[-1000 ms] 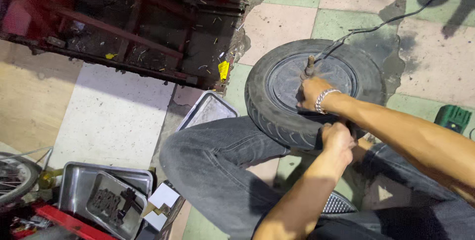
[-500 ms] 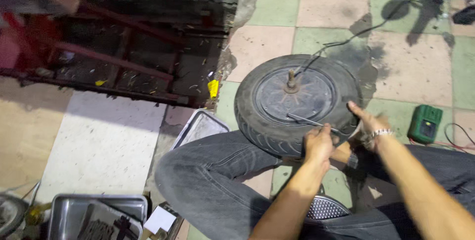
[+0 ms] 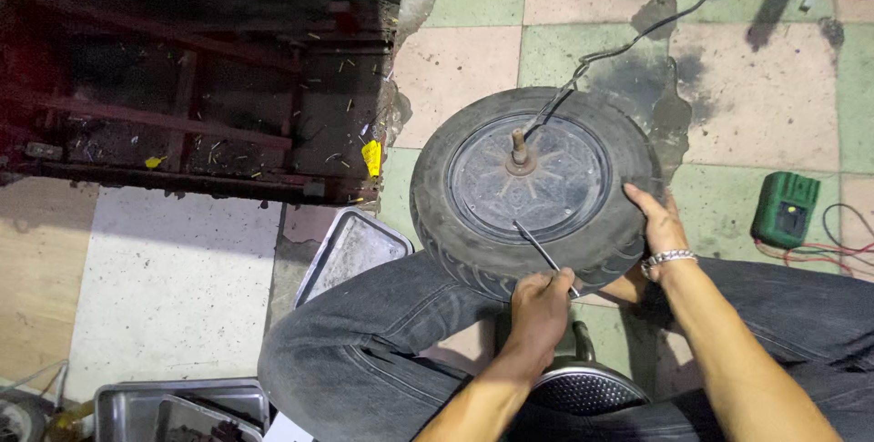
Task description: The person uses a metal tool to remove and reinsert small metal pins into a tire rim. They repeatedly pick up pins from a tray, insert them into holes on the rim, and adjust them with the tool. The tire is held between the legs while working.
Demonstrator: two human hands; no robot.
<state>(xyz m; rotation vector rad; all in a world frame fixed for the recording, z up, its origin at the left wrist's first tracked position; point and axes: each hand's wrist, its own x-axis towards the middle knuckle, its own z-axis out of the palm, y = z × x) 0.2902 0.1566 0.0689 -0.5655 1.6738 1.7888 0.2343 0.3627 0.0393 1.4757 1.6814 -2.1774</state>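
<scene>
A black rubber wheel [image 3: 546, 251] with a dark metal hub [image 3: 533, 178] lies flat on the tiled floor between my knees. A short axle stub [image 3: 519, 146] stands up at its centre, and a black cable [image 3: 619, 46] runs away from it. My left hand [image 3: 539, 305] grips a thin dark tool [image 3: 535, 246] whose tip rests on the hub near the tyre's inner edge. My right hand [image 3: 657, 222] lies on the tyre's right side, a metal bracelet on the wrist.
A dark red metal frame [image 3: 182, 114] fills the upper left. Metal trays [image 3: 350, 251] [image 3: 182, 406] sit to the left of my leg. A green box device [image 3: 785, 208] with wires lies at the right. A perforated stool seat [image 3: 587, 392] shows below.
My right hand moved from the hub down to the tyre's right side. My left hand now holds the thin tool against the hub. The view has shifted upward.
</scene>
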